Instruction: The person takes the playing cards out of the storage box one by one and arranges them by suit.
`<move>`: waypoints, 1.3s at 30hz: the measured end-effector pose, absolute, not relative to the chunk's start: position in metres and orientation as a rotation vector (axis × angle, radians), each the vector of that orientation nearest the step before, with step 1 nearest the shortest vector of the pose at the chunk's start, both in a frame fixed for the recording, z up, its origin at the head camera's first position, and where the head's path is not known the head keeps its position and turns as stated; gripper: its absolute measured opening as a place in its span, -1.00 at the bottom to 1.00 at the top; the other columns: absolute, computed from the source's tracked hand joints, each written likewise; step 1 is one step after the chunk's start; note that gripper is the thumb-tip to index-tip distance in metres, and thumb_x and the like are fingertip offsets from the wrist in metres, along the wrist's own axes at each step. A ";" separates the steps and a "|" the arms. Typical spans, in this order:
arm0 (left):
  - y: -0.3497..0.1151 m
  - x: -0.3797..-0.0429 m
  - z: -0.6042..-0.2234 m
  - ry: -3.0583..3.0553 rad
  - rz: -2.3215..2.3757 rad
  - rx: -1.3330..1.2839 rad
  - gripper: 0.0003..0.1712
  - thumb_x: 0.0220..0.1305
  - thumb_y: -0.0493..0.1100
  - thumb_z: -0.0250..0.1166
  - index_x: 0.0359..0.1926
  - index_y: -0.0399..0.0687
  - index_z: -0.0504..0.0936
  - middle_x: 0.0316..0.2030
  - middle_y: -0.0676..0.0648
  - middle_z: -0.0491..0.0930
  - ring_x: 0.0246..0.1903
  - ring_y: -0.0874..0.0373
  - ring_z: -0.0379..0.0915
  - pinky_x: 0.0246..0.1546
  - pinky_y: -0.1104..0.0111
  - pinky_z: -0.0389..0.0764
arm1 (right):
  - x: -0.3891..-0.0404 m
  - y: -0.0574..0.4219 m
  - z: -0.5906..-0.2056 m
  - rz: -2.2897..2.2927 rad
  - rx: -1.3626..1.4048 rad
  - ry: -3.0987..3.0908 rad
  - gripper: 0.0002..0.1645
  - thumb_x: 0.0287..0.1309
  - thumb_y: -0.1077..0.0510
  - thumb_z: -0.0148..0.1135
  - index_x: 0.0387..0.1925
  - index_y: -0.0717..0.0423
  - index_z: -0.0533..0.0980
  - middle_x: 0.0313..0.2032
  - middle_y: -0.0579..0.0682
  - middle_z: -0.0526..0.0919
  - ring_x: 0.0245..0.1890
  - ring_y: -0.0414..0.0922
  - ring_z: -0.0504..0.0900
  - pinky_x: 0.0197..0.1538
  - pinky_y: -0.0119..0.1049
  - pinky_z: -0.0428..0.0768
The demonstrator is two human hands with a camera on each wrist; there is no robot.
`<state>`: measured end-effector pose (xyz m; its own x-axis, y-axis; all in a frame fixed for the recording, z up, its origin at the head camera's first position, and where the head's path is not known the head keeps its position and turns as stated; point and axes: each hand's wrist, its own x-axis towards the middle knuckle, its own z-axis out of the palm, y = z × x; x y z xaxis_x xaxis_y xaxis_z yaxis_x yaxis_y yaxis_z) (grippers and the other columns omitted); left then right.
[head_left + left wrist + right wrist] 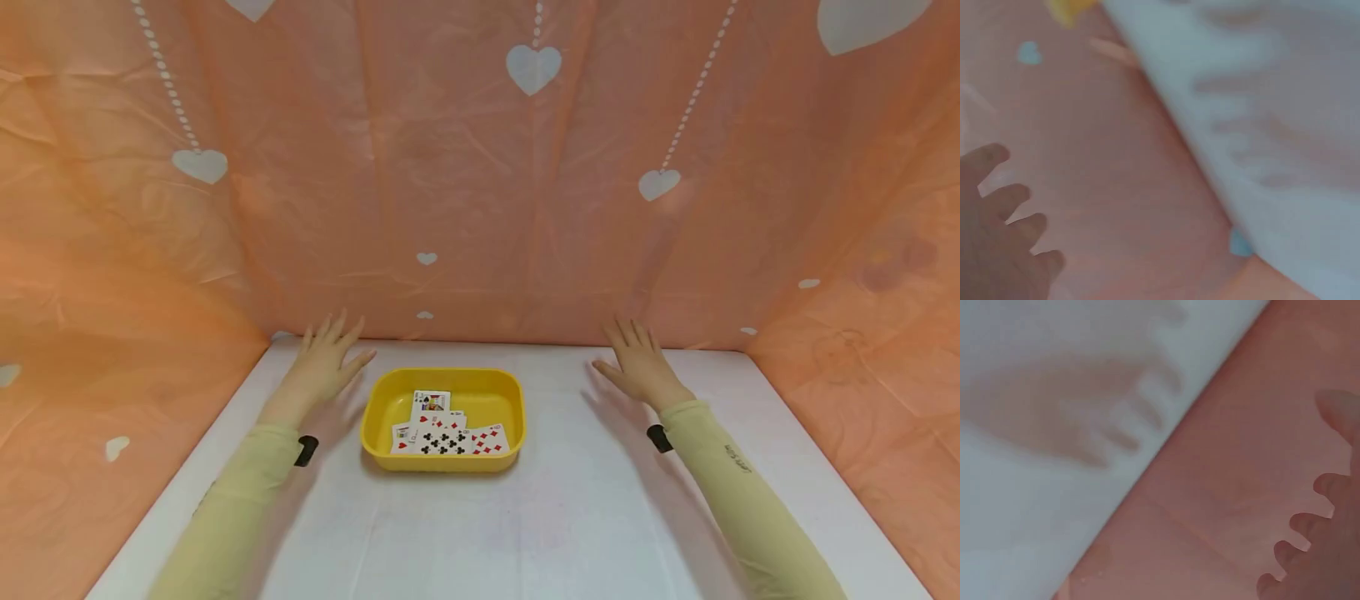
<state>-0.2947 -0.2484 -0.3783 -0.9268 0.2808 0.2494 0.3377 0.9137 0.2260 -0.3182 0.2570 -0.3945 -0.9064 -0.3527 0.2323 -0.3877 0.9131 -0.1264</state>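
Note:
A yellow tray [444, 464] with rounded corners stands on the white table, left of the middle. Several playing cards [442, 442] lie overlapping and face up in it, clubs, hearts and diamonds among them. To the tray's left, my left hand [318, 367] hovers with spread fingers and holds nothing. Well off to its right, my right hand [637, 367] is raised too, fingers apart and nothing in them. Both wrist views show spread fingers, the left hand [1004, 219] and the right hand [1322, 537], with blurred shadows on the table below.
Orange cloth [480, 208] printed with pale hearts hangs behind the table and along both sides. The white tabletop [480, 533] meets it at the back edge. Black wrist bands [306, 451] show under both sleeves.

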 end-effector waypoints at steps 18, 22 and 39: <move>-0.254 -0.262 -0.340 -2.849 -1.414 -0.551 -0.28 0.40 0.06 0.11 0.43 -0.18 0.15 0.35 -0.29 0.19 0.28 -0.26 0.16 0.17 -0.07 0.30 | -0.302 0.230 -0.340 0.712 0.748 -2.615 -0.38 0.28 0.10 0.18 0.25 0.35 0.30 0.15 0.31 0.41 0.16 0.20 0.37 0.17 0.10 0.34; -0.256 -0.257 -0.337 -2.790 -1.708 -0.595 -0.31 0.44 -0.01 0.06 0.43 -0.25 0.09 0.35 -0.31 0.18 0.27 -0.27 0.16 0.18 -0.03 0.31 | -0.296 0.218 -0.328 0.899 0.791 -2.544 -0.40 0.27 0.14 0.20 0.26 0.30 0.31 0.09 0.29 0.48 0.08 0.17 0.47 0.07 0.08 0.45; -0.259 -0.246 -0.352 -2.647 -2.179 -0.431 -0.36 0.47 -0.10 0.02 0.41 -0.32 0.07 0.29 -0.40 0.21 0.23 -0.32 0.21 0.11 0.02 0.42 | -0.287 0.154 -0.303 1.554 0.939 -2.525 -0.56 0.33 0.16 0.13 0.19 0.18 0.41 0.08 0.15 0.54 0.06 0.07 0.54 0.13 -0.04 0.43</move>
